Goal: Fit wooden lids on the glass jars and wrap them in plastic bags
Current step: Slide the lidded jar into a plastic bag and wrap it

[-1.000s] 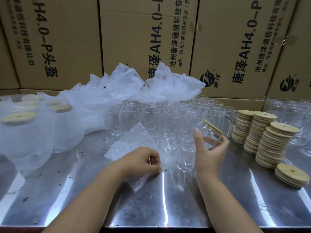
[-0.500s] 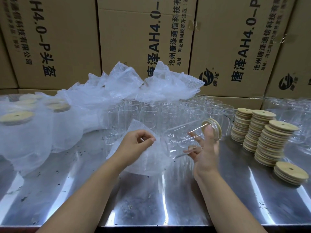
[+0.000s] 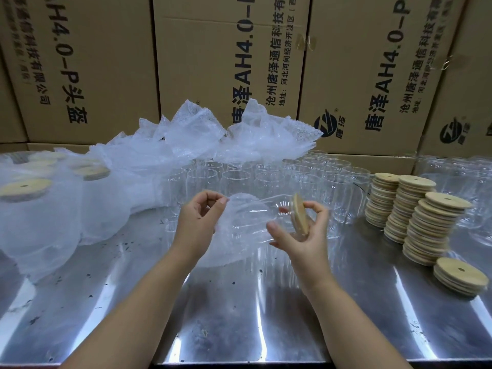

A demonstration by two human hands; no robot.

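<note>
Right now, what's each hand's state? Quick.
Left hand: closed, fingers pinching the plastic bag at its edge.
Right hand: closed on the glass jar at its wooden lid end, jar held sideways.

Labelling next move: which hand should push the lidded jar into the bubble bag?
Right. The right hand grips the glass jar at its wooden lid, base pointing into the bubble bag. The left hand only pinches the bag's mouth open.

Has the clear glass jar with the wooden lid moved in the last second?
Yes. The lidded clear glass jar has tipped onto its side and shifted left, away from the stacked round wooden lids, toward the clear plastic bag.
</note>
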